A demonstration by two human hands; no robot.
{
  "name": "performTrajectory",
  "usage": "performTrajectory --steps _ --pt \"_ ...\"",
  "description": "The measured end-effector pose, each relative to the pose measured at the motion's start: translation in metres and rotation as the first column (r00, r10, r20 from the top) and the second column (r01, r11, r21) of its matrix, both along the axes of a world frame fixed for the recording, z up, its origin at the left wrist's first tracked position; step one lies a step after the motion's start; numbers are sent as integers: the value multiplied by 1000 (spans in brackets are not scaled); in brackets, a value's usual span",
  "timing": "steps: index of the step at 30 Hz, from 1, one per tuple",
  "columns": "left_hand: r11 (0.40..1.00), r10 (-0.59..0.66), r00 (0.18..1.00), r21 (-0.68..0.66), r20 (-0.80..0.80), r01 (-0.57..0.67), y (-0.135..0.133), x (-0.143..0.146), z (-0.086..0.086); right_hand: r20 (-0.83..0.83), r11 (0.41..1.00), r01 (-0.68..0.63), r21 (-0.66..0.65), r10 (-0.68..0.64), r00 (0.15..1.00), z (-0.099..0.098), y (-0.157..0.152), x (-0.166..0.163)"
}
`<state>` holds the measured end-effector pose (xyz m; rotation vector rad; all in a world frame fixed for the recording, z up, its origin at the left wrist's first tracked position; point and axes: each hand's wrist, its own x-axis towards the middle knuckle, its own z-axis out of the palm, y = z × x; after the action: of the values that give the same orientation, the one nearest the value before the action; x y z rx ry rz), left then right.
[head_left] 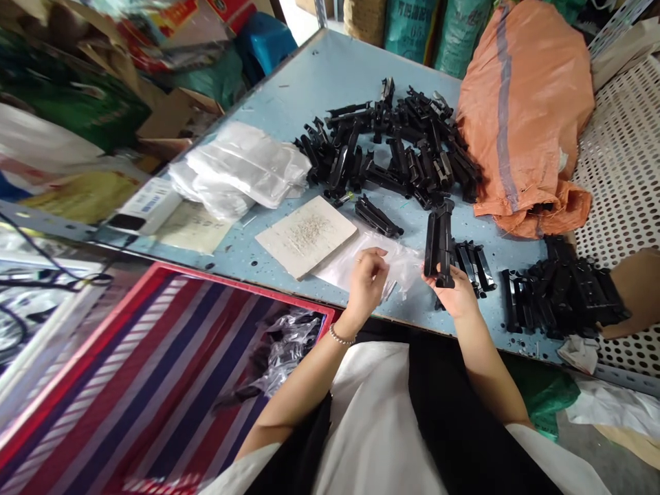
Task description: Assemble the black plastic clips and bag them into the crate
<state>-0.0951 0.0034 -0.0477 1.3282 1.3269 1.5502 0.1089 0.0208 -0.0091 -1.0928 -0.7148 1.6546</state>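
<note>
My right hand (454,294) is closed around a bundle of black plastic parts (440,240), held upright at the near edge of the blue table (309,82). My left hand (367,280) pinches a clear plastic bag (397,265) that lies flat on the table just left of the bundle. A large heap of the same black parts (392,148) covers the middle of the table. A small set of these parts (377,216) lies alone beyond the bag. More black parts (557,295) are stacked at the right.
A pile of clear bags (242,168) and a grey slab (305,235) lie left of the hands. An orange woven sack (520,110) sits at the back right. A red-rimmed striped bin (155,371) with bagged parts (281,354) stands at my lower left.
</note>
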Motion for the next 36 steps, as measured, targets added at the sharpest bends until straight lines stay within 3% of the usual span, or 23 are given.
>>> performTrajectory --steps 3,7,10,12,14,17,20,23,25,27,30,32,34,36 --pt "994 -2 922 102 -388 45 3 -1 -3 16 999 19 28 -20 1000 2 3 2" --pt "996 -24 865 65 -501 66 12 9 -11 55 997 44 57 -47 997 17 -13 15" --pt "997 -59 878 22 -475 79 17 23 -15 -22 980 -192 -49 191 981 34 -50 26" --pt "990 -97 901 49 -423 130 19 34 -18 -151 888 -435 -146 415 897 39 -78 28" --pt "977 -121 922 121 -367 176 21 42 -20 -294 804 -558 -205 493 819 36 -96 25" --pt "959 -129 927 195 -351 207 16 50 -23 -436 826 -517 -223 390 811 21 -98 22" --pt "921 -164 872 246 -462 303 2 52 -19 -453 866 -461 -192 338 825 9 -79 20" --pt "865 -206 790 270 -577 422 -16 43 -9 -268 913 -358 -196 302 915 7 -61 17" --pt "864 -204 776 264 -596 430 -22 31 -2 -134 939 -284 -193 262 956 9 -55 13" --pt "890 -169 798 258 -578 375 -24 16 3 -168 920 -346 -184 318 933 9 -53 10" --pt "923 -113 812 241 -572 299 -22 -2 8 -421 820 -554 -144 456 784 4 -51 8" --pt "913 -109 776 246 -621 325 -24 -5 12 -524 775 -622 -110 487 699 -2 -49 4" --pt "882 -130 728 256 -673 395 -28 -3 16 -523 782 -614 -107 480 704 -8 -46 -3" --pt "853 -160 707 263 -689 450 -33 0 20 -408 863 -489 -131 402 820 -13 -42 -12"
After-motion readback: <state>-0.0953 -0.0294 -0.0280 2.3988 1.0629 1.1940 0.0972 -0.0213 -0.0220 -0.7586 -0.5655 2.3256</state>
